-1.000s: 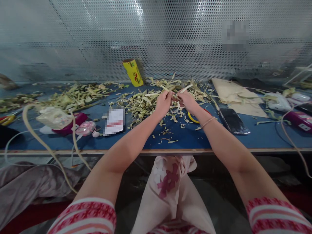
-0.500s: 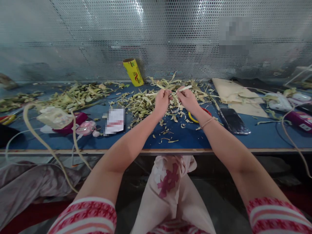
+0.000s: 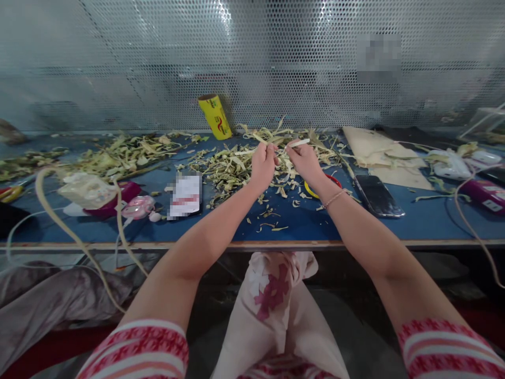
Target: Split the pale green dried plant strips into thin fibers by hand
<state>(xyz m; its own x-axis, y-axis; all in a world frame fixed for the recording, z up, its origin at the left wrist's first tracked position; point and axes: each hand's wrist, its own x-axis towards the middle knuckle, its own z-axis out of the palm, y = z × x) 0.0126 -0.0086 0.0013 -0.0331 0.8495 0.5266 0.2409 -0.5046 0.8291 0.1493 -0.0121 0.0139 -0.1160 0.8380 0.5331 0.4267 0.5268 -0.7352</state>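
My left hand [image 3: 263, 164] is closed, its fingertips pinched together over a pile of pale green-yellow plant scraps [image 3: 232, 168]. What lies in that pinch is too small to make out. Close beside it, my right hand [image 3: 303, 160] grips a thin, flat white strip [image 3: 302, 142] that sticks out past the fingers to the right; its other end is hidden. The two hands almost meet at the fingertips. Under my right wrist lie red and yellow looped handles [image 3: 311, 190], partly covered by the arm.
A yellow tube [image 3: 215, 117] leans by the perforated metal wall [image 3: 272, 63]. On the blue table [image 3: 221, 226] lie a white packet [image 3: 186, 196], a dark phone [image 3: 379, 196], brown card [image 3: 366, 150] and a second scrap heap [image 3: 122, 152]. A beige hose [image 3: 73, 231] hangs over the left edge.
Both hands stay close together over the pile, with only slight shifts of the fingers. The white strip sits almost where it was.
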